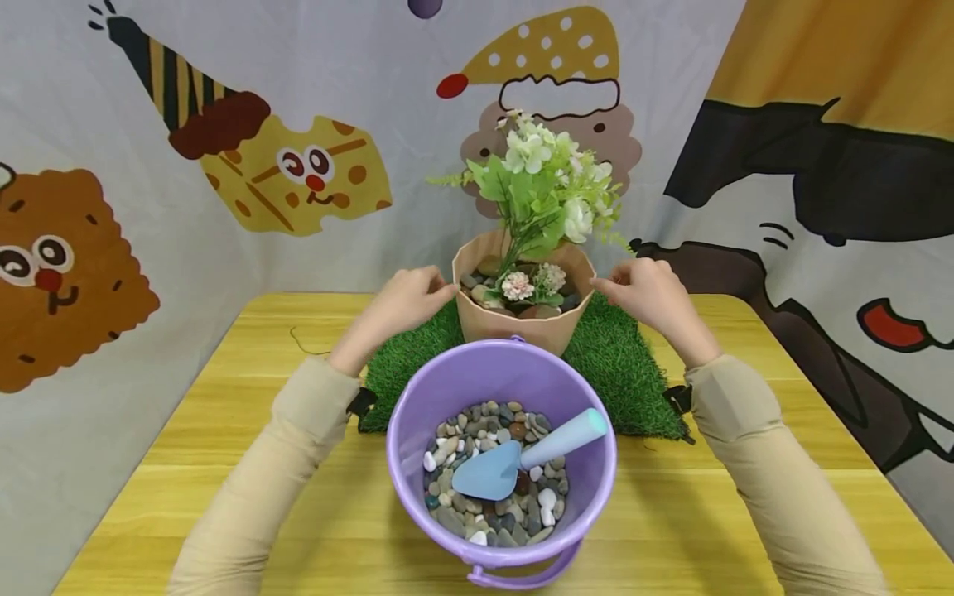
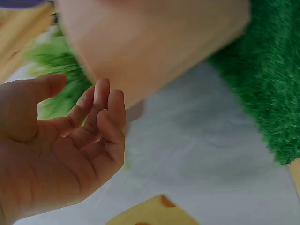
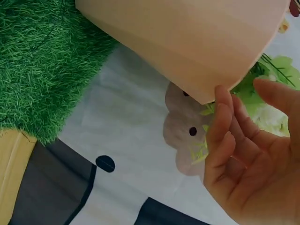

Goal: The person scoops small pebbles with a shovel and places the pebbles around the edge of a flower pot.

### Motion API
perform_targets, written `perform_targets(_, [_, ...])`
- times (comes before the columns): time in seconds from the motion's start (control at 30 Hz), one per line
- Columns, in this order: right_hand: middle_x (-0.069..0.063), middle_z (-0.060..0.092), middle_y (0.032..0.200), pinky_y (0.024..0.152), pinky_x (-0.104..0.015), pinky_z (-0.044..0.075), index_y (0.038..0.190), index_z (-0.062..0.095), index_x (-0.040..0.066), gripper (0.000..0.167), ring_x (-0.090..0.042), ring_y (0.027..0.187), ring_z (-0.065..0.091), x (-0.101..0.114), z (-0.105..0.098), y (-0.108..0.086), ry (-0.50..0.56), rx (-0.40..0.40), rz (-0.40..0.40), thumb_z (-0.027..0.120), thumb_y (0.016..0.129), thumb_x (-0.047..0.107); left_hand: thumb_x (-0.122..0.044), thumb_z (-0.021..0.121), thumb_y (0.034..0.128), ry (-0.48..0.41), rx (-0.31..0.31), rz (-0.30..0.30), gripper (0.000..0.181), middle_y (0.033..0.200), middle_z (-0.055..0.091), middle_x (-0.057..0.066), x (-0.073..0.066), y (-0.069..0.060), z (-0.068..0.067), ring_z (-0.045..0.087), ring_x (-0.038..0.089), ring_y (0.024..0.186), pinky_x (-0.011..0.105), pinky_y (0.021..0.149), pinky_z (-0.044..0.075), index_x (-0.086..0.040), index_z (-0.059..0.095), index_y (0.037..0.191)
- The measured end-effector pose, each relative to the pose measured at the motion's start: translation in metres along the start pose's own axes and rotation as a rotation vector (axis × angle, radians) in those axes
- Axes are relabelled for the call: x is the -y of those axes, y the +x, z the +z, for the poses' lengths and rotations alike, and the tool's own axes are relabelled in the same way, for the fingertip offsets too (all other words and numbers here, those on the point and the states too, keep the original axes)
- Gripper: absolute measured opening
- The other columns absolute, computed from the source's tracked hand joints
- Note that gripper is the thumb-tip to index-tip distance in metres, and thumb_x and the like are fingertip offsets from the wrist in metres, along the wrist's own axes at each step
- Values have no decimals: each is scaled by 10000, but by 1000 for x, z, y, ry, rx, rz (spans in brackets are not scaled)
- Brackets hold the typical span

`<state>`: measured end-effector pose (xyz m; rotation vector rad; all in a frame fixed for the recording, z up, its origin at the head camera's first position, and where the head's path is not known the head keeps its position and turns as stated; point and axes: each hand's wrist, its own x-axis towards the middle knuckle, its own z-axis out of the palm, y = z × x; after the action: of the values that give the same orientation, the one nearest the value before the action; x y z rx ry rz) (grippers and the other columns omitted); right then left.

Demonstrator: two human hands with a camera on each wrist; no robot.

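A peach faceted flower pot (image 1: 484,321) holds stones, a spray of white flowers with green leaves (image 1: 532,203) and small pink blossoms (image 1: 517,286). My left hand (image 1: 417,296) is at the left side of its rim, my right hand (image 1: 643,290) at the right side. In the left wrist view the thumb stands apart from loosely bent fingers (image 2: 117,101), whose tips are by the pot wall (image 2: 154,42). The right wrist view shows a similar pose, with fingertips at the rim and a gap before the thumb (image 3: 276,93). Neither hand pinches the rim.
A purple bucket (image 1: 425,389) of pebbles stands in front of the pot, with a blue trowel (image 1: 488,472) lying on the pebbles. Artificial grass (image 1: 619,372) lies beneath the pot on the wooden table (image 1: 328,497). A cartoon-printed curtain (image 1: 417,248) hangs behind.
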<state>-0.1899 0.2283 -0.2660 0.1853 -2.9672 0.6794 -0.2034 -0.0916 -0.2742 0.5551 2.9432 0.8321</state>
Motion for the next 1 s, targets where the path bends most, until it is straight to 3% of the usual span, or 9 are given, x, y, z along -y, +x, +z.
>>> perform_targets(0.1, [-104, 688, 763, 484, -303, 411, 879, 706, 68, 451, -190, 578, 542, 4, 4, 9, -1, 73, 61, 522, 923, 478, -377, 446, 979, 44, 46, -58, 360, 623, 438, 0, 1, 21, 5, 403, 145, 550, 246, 513, 355, -110, 506, 746])
perform_targets(0.2, [-76, 683, 728, 482, -299, 402, 812, 699, 88, 464, -184, 559, 522, 5, 8, 16, 5, 104, 84, 505, 923, 496, -403, 416, 980, 81, 65, -105, 415, 603, 391, -3, 1, 33, 9, 378, 149, 534, 257, 504, 343, -142, 418, 657])
perform_targets(0.43, [-50, 642, 630, 472, -293, 384, 626, 590, 104, 423, -170, 498, 486, -1, 17, 26, 47, 91, 90, 516, 936, 382, -345, 388, 974, 78, 123, -145, 457, 555, 504, 6, 5, 53, 12, 439, 158, 497, 278, 531, 397, -138, 498, 582])
perform_targets(0.7, [-32, 604, 559, 488, -287, 395, 582, 545, 77, 396, -184, 486, 499, -9, 26, 32, 106, 31, 88, 486, 919, 277, -313, 357, 981, 75, 144, -114, 477, 492, 499, 2, 10, 62, 15, 465, 174, 502, 287, 575, 419, -97, 567, 611])
perform_targets(1.0, [-24, 598, 545, 537, -290, 413, 650, 624, 31, 403, -204, 527, 529, -11, 28, 35, 126, 56, 91, 447, 917, 275, -298, 360, 989, 71, 118, -93, 446, 512, 505, -5, 10, 61, 18, 508, 187, 540, 287, 591, 431, -63, 607, 701])
